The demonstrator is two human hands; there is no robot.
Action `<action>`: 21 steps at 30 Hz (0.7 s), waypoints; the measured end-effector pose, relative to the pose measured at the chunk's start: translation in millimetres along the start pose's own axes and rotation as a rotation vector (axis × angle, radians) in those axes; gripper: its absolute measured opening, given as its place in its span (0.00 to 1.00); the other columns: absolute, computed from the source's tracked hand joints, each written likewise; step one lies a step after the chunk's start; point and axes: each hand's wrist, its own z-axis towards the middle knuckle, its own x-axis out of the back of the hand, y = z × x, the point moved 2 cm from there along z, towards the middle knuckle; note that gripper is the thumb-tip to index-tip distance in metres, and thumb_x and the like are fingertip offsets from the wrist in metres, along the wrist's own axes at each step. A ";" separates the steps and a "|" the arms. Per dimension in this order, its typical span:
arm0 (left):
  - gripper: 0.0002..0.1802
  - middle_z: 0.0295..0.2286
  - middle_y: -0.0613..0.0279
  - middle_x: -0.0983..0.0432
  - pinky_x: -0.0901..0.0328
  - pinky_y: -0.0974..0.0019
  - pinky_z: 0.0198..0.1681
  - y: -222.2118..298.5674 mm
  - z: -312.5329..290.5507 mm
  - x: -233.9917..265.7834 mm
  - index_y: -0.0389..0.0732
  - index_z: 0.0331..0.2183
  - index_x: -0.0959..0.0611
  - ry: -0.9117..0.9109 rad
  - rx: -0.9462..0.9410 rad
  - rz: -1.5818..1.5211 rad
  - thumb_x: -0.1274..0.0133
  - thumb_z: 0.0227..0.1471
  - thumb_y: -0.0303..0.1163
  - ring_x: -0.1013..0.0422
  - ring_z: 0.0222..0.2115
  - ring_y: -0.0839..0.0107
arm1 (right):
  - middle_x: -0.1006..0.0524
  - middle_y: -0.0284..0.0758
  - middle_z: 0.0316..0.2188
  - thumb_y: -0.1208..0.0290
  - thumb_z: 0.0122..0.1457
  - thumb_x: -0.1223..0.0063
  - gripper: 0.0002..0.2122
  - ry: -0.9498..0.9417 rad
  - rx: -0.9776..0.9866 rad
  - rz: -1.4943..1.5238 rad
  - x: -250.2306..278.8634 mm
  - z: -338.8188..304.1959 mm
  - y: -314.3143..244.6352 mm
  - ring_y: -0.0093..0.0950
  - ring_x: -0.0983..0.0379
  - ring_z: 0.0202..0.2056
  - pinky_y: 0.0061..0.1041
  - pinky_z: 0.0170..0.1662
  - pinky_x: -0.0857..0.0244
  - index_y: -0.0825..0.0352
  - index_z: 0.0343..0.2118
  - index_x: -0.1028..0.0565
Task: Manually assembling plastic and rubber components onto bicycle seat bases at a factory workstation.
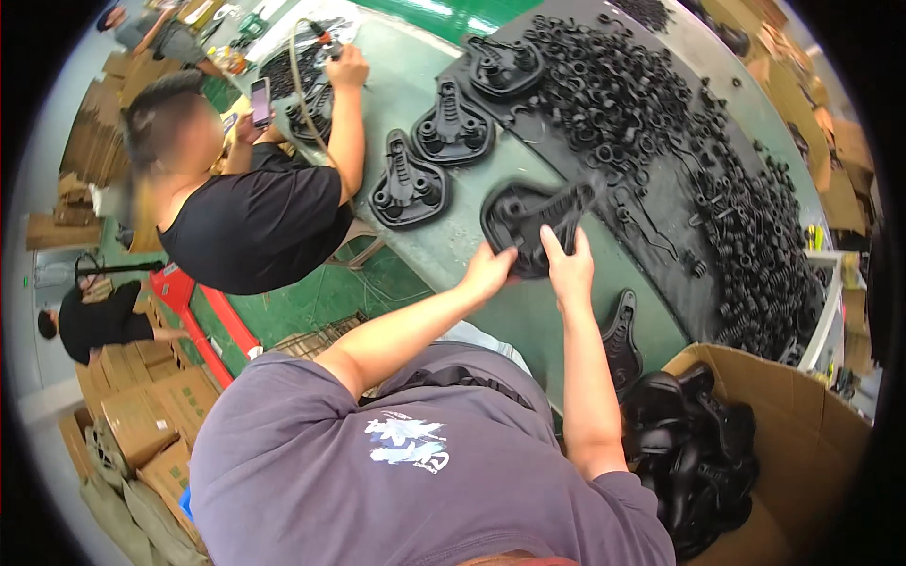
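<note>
Both of my hands hold a black bicycle saddle (514, 212) over the green table, its hollow underside facing up. My left hand (490, 270) grips its wide end at the near left edge. On the near right side, my right hand (569, 267) has its thumb and fingers closed on the rim. The saddle's narrow nose points to the far right and is blurred. Beyond it, several similar saddles (411, 184) lie underside up in a slanting row. Close to my right forearm, another saddle (621, 340) rests at the table's near edge.
Heaps of black clips (604, 90) and coil springs (760, 245) cover a dark mat to the right. An open cardboard box (802, 406) of black saddles stands at my right. A seated co-worker (255, 222) at the left holds a phone and a power tool (326, 40).
</note>
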 end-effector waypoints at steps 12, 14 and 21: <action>0.23 0.43 0.37 0.18 0.20 0.52 0.27 225.2 235.6 144.0 0.19 0.44 0.22 0.504 -0.223 -0.208 0.56 0.64 0.35 0.15 0.28 0.47 | 0.26 0.49 0.62 0.69 0.61 0.36 0.19 0.188 0.284 -0.661 114.2 17.9 48.6 0.48 0.29 0.62 0.40 0.65 0.35 0.71 0.53 0.21; 0.23 0.49 0.35 0.22 0.18 0.50 0.30 230.7 273.8 198.5 0.21 0.47 0.23 0.541 -0.253 -0.214 0.56 0.63 0.34 0.16 0.32 0.42 | 0.26 0.50 0.61 0.67 0.61 0.36 0.20 0.223 0.197 -0.799 164.0 -0.3 95.8 0.49 0.28 0.61 0.41 0.65 0.35 0.72 0.54 0.21; 0.29 0.35 0.44 0.16 0.26 0.48 0.41 237.8 374.7 353.7 0.36 0.32 0.16 0.433 -0.304 1.963 0.25 0.45 0.54 0.20 0.37 0.44 | 0.23 0.53 0.56 0.58 0.60 0.35 0.28 0.118 -0.156 -0.880 237.0 -90.5 167.0 0.51 0.28 0.59 0.43 0.63 0.33 0.71 0.59 0.25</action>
